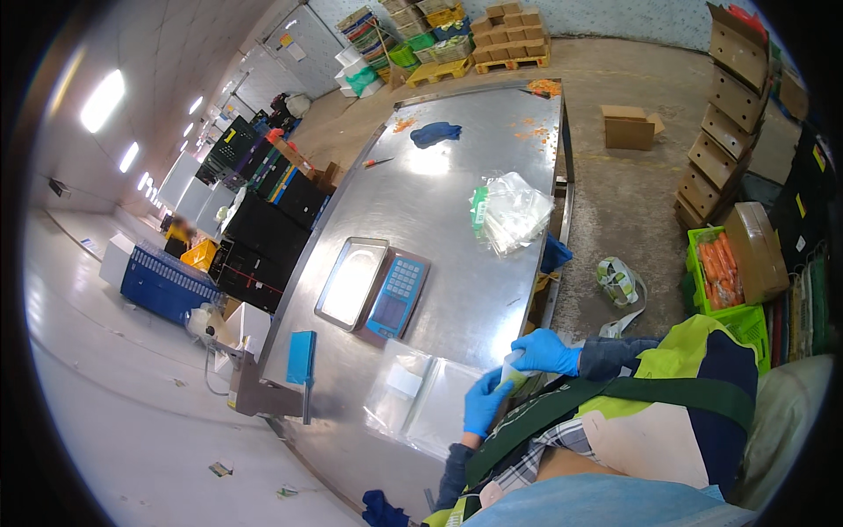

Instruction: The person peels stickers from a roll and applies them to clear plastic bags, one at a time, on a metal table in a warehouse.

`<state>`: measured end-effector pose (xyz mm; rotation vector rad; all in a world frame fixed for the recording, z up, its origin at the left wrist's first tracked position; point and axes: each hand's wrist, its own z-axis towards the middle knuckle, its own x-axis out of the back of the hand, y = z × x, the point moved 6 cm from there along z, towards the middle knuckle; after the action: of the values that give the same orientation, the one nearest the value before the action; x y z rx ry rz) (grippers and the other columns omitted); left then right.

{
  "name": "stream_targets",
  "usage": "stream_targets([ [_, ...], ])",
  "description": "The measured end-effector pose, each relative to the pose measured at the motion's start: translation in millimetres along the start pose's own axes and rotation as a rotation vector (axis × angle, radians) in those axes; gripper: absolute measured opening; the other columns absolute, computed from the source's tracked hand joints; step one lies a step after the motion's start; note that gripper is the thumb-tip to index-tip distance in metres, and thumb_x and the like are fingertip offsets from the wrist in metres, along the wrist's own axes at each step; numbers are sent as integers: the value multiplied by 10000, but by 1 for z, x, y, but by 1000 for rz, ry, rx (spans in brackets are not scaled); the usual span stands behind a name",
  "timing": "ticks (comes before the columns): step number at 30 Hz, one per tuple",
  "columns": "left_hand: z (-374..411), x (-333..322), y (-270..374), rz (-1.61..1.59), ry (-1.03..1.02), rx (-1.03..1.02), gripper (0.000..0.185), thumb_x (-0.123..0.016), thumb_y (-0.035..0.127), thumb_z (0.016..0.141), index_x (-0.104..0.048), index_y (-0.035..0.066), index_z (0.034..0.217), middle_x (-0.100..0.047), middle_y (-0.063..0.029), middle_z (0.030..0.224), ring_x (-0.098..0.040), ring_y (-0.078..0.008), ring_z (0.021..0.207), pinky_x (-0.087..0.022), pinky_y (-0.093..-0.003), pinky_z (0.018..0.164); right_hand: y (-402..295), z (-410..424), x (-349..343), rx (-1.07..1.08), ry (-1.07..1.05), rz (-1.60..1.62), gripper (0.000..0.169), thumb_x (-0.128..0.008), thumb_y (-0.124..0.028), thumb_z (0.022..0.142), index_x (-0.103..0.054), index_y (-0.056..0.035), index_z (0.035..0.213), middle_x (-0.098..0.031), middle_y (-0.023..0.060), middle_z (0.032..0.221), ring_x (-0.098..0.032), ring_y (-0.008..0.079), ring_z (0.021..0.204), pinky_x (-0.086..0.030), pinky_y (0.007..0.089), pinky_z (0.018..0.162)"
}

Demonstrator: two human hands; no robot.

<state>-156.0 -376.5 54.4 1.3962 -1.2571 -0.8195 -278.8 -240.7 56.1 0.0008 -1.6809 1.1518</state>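
Observation:
Both my hands wear blue gloves and meet at the near edge of the steel table (454,296). A small white and green strip, perhaps labels (514,375), is pinched between my left hand (486,402) and my right hand (546,352). Beside my left hand lie flat clear plastic bags (444,398), with a white slip (403,382) on them. Farther along are a blue digital scale (397,296) with a metal tray (353,283), and a pile of clear bags (517,211) with a green part. A blue box-like item (301,357) lies near the table's left edge.
A knife (379,162), a blue cloth (436,134) and orange scraps (532,132) lie on the far table. At right are a green crate of carrots (718,270) and stacked cartons (718,151). White-green strip (619,283) lies on the floor. A person (178,236) is far left.

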Motion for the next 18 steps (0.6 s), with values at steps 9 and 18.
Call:
stream_targets([
  [9,-3,135,-32,34,660,-104,85,-646,57,855,-665,-20,824,-615,-44,695,-576,-116,591,-467,-261,563,34,10,6,-22,-72,77,539,-740,-577,638,-737,-152,970,-693,108,786,-664,313,722,-521,398,661],
  [18,6,127,-105,1193,898,7,655,-839,386,626,-532,72,1112,-538,-169,1186,-585,-359,1006,-485,-427,795,-9,-4,2,276,-226,375,299,-620,-63,721,-734,-116,992,-678,90,1093,-650,262,956,-517,327,827],
])
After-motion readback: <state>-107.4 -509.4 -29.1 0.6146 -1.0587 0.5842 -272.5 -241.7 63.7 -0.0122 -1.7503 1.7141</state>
